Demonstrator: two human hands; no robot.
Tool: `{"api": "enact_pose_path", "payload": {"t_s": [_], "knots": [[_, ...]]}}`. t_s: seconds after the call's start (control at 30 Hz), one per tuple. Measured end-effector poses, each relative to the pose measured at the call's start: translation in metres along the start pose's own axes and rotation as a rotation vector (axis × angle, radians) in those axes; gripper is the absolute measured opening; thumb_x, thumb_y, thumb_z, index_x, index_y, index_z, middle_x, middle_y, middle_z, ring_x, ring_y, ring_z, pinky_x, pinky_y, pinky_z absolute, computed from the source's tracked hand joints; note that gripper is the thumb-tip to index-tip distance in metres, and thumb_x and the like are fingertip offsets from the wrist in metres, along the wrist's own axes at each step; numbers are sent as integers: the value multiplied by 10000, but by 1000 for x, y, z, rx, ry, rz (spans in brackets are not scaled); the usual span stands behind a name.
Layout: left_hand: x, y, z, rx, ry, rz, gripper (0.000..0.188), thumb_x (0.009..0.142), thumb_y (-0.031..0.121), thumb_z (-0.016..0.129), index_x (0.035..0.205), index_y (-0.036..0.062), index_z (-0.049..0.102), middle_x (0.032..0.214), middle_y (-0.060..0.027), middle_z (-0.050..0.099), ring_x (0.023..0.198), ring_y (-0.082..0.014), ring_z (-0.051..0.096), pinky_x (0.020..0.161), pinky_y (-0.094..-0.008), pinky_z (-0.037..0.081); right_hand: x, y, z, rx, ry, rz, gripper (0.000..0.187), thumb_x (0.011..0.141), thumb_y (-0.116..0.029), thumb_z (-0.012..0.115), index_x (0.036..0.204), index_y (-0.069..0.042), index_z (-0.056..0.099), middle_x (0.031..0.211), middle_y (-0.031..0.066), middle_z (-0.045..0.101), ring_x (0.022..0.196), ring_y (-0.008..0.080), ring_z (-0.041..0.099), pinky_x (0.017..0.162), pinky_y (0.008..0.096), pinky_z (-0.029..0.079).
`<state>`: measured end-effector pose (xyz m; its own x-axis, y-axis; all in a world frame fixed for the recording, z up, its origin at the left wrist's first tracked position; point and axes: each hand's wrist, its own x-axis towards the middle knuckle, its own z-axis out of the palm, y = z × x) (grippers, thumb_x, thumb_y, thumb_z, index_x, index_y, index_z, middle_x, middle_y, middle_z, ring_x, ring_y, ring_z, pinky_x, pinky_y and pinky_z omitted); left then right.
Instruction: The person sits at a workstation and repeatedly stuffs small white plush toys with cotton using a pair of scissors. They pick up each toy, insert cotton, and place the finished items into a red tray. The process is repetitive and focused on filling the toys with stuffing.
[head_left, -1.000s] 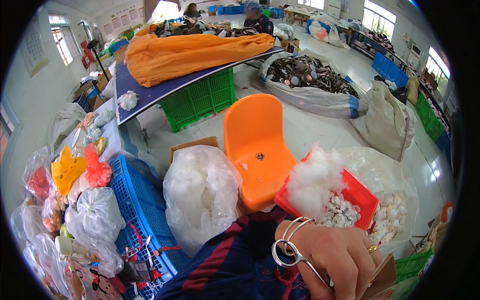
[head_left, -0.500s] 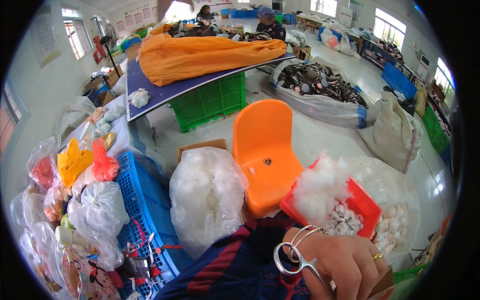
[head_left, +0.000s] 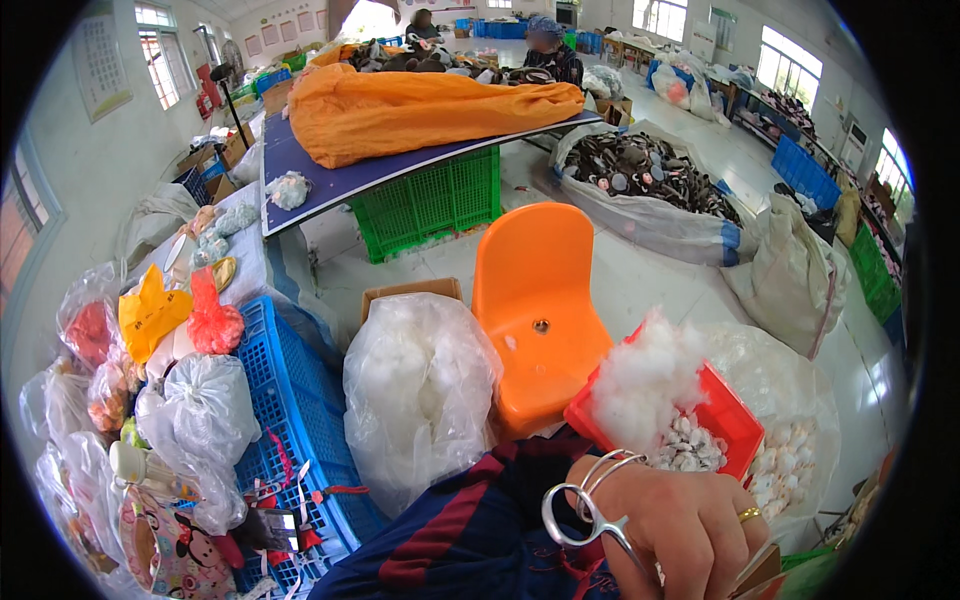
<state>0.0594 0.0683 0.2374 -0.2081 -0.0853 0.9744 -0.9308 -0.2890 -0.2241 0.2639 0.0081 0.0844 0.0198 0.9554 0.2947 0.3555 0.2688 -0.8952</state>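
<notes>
My left hand point(head_left: 690, 520) reaches in at the lower right, back of the hand uppermost, its fingers curled closed. Ring-handled metal locking forceps point(head_left: 575, 520) are gripped in it; one finger loop sticks out beside the wrist, while the tips are hidden under the hand. Silver bangles circle the wrist and a gold ring sits on one finger. Just beyond the hand is a tilted red bin point(head_left: 735, 415) holding white fluffy stuffing point(head_left: 650, 385) and many small grey-white pieces point(head_left: 690, 445). My right hand is not in view.
An orange chair point(head_left: 540, 320) stands ahead. Left of it are a clear bag of stuffing point(head_left: 420, 390) and a blue crate point(head_left: 285, 390) beside bagged goods. Clear plastic with pale round pieces point(head_left: 785, 465) lies right. Farther off are a purple table point(head_left: 350, 190) and two people.
The whole view has shifted slightly, with the surroundings a little farther right. My left hand keeps its grip on the forceps, their shaft now slightly more hidden by the fingers.
</notes>
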Motion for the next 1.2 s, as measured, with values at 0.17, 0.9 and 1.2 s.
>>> {"api": "enact_pose_path", "payload": {"t_s": [0.17, 0.9, 1.2], "knots": [[1, 1, 2, 6, -5, 20, 192, 962, 157, 715, 994, -32, 732, 911, -161, 721, 715, -301, 661, 579, -392, 487, 1, -4, 2, -25, -11, -3, 65, 965, -24, 609, 949, 33, 637, 1007, 145, 669, 757, 143, 612, 700, 277, 511], [1, 10, 1, 21, 10, 10, 188, 961, 145, 712, 983, -40, 736, 896, -161, 719, 723, -294, 667, 588, -391, 495, -6, -5, -2, -50, -32, 11, 71, 964, -28, 627, 977, 35, 657, 992, 137, 685, 797, 164, 626, 735, 292, 515], [3, 14, 0, 37, 6, 6, 184, 960, 138, 712, 983, -43, 737, 891, -160, 719, 723, -292, 668, 589, -390, 496, -5, -7, 1, -53, -47, 10, 77, 964, -30, 634, 989, 36, 665, 986, 134, 691, 813, 173, 632, 750, 299, 516]]}}
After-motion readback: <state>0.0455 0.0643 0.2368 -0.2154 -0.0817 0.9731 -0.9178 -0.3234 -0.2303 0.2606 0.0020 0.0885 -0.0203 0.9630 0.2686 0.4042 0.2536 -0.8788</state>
